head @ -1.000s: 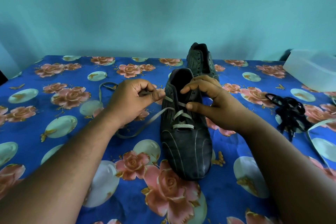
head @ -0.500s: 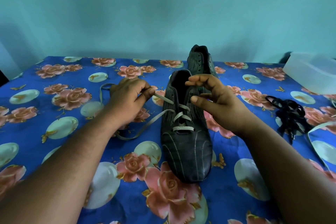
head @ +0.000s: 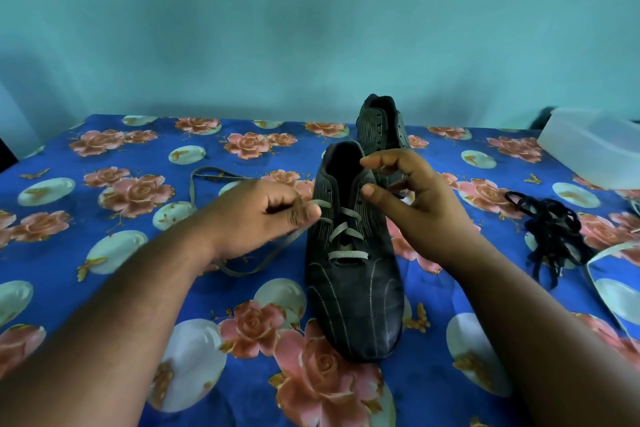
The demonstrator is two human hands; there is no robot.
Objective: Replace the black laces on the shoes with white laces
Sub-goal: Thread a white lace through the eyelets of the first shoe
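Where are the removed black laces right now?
In the head view the black laces lie in a loose pile on the floral cloth at the right, beyond the right hand and in front of the translucent plastic box.
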